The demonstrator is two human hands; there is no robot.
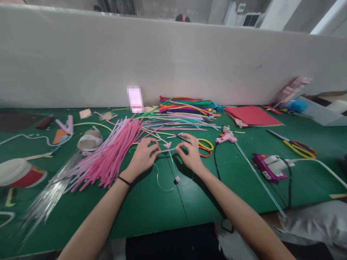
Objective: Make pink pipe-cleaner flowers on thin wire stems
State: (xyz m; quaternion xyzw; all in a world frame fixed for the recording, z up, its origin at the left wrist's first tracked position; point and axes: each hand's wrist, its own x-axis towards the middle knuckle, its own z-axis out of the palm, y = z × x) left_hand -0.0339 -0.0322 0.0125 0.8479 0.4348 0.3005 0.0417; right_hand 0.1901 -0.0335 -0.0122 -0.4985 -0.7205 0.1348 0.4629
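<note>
As we shape the pink pipe cleaner [167,146] beside the scissors [204,147], left hand [143,156] and right hand [191,154] pinch its ends; further bending needs steady grip.

A long table [151,216] with a dark green cover fills the lower part of the view, and a thin seam runs across the cover toward the near edge. Directly behind it stands a plain white partition [81,61], which closes the whole width. Above its top edge a grey wall [168,8] shows, with a white vent grille [251,20] and a small white box [241,7], all in soft, even light.
</note>
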